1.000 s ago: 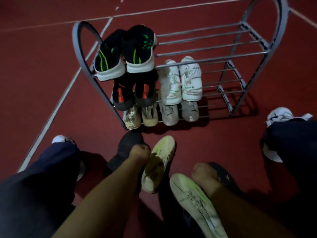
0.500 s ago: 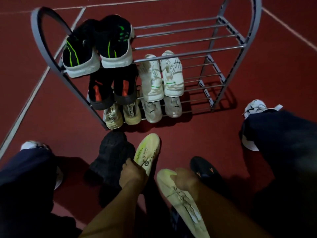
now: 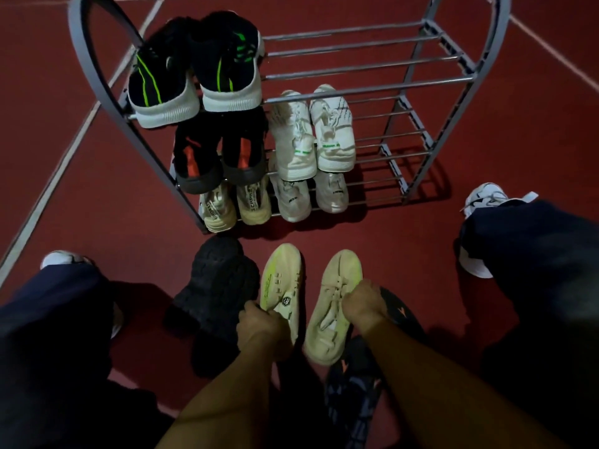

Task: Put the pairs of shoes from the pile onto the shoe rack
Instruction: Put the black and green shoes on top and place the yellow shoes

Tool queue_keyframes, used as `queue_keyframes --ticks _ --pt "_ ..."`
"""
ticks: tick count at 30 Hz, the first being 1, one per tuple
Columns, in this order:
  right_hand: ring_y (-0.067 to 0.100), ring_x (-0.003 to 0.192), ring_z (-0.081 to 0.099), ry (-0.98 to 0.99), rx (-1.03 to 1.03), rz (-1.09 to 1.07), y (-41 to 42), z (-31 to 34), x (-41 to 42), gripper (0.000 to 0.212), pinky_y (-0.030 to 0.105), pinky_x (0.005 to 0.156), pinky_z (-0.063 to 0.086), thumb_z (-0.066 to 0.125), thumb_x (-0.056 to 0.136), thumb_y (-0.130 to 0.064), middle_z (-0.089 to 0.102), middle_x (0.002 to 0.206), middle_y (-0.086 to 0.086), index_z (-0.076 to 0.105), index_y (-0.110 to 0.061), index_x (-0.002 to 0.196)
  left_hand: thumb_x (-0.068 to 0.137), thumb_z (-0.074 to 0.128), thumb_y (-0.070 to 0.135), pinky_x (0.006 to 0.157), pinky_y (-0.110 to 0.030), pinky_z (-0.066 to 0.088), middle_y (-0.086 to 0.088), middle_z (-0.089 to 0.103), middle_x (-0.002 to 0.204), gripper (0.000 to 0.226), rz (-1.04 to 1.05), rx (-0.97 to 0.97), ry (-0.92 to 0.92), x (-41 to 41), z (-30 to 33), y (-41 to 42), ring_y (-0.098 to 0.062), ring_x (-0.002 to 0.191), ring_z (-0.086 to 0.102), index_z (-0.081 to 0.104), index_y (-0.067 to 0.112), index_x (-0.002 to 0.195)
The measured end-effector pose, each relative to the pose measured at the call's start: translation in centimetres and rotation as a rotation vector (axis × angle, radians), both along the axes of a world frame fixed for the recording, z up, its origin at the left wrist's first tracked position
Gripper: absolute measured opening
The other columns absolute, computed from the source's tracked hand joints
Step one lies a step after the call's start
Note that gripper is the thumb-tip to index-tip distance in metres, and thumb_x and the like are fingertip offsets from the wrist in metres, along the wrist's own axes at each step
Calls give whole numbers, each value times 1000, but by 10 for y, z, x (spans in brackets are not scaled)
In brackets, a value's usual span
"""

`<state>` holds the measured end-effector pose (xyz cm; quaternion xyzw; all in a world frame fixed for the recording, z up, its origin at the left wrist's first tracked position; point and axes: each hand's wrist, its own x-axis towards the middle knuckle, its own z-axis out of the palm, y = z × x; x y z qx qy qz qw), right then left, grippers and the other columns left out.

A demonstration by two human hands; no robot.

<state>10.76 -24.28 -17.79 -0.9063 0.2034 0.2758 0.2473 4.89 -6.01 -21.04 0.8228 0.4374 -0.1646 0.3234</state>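
A pale yellow pair of shoes is in front of the grey metal shoe rack point(image 3: 366, 89). My left hand point(image 3: 259, 322) grips the left yellow shoe point(image 3: 280, 280) at its heel. My right hand point(image 3: 363, 303) grips the right yellow shoe point(image 3: 334, 306) at its laces. Both shoes point toes toward the rack. The rack holds a black-and-green pair point(image 3: 194, 76) on the top shelf, a black-and-orange pair point(image 3: 217, 157) and a white pair point(image 3: 311, 134) on the middle shelf, and two pale pairs point(image 3: 272, 202) on the bottom one.
A black shoe point(image 3: 217, 283) lies left of the yellow pair. A dark shoe with orange marks point(image 3: 398, 315) lies under my right arm, another dark shoe point(image 3: 353, 393) nearer me. My legs in dark trousers and white shoes point(image 3: 479, 202) flank the pile on the red floor.
My right hand has turned its yellow shoe upright and brought it forward beside the left one. The view has moved closer to the rack.
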Motion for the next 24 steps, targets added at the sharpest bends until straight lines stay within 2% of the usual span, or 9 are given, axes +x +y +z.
queue_keyframes --ticks 2,6,12,15,16,18,20,22,24 --pt "38 122 52 110 -93 169 0 0 -11 58 43 91 49 44 94 -20 47 141 20 25 -4 146 86 49 35 97 -45 48 -12 50 131 49 -1 16 24 0 3 -3 -33 116 54 45 13 130" --pt "38 117 56 68 -123 294 5 1 -21 44 42 86 49 38 95 -15 54 133 20 31 -7 138 89 44 36 97 -46 45 -15 46 135 52 -18 -20 35 -3 9 -9 -38 118 51 40 15 136" --pt "34 102 60 208 91 79 7 5 -17 65 36 73 52 51 93 -29 54 131 19 16 -7 143 78 43 47 91 -37 48 -10 62 122 57 -26 -106 -30 -13 -3 2 -32 107 62 47 28 132" --pt "34 102 61 125 241 -87 6 5 -20 72 36 77 53 59 88 -28 56 127 16 14 -13 142 71 48 57 96 -35 50 -8 66 123 66 -50 -217 -100 -10 -3 -1 -28 109 63 54 23 126" --pt "35 104 60 49 289 -164 7 5 -20 72 38 83 54 59 87 -26 56 127 16 16 -14 143 77 54 53 92 -29 52 -5 67 123 58 -52 -277 -123 -8 13 -8 -25 106 64 55 25 127" --pt "38 114 57 -90 327 -312 8 4 -13 73 42 93 51 60 86 -26 50 135 17 23 -13 147 90 62 27 71 -19 53 -4 68 113 40 4 -505 -168 -2 50 -24 -18 91 66 52 34 127" --pt "37 112 58 -120 351 -389 5 7 0 62 41 95 51 59 86 -27 54 133 17 40 -9 142 85 62 -1 58 -23 53 -5 70 106 56 -5 -711 -173 5 57 -33 -19 81 66 51 42 119" --pt "33 94 64 -40 439 -425 -3 17 7 44 43 83 57 55 85 -27 65 111 14 57 -9 126 79 59 -14 58 -29 56 -3 70 114 78 -102 -791 -172 3 61 -39 -25 89 68 45 48 124" --pt "31 86 63 134 548 -457 -12 32 3 33 43 70 56 50 88 -23 65 100 11 56 -16 120 81 53 -18 71 -34 58 1 65 123 83 -96 -785 -216 -2 61 -44 -27 105 65 39 46 133"
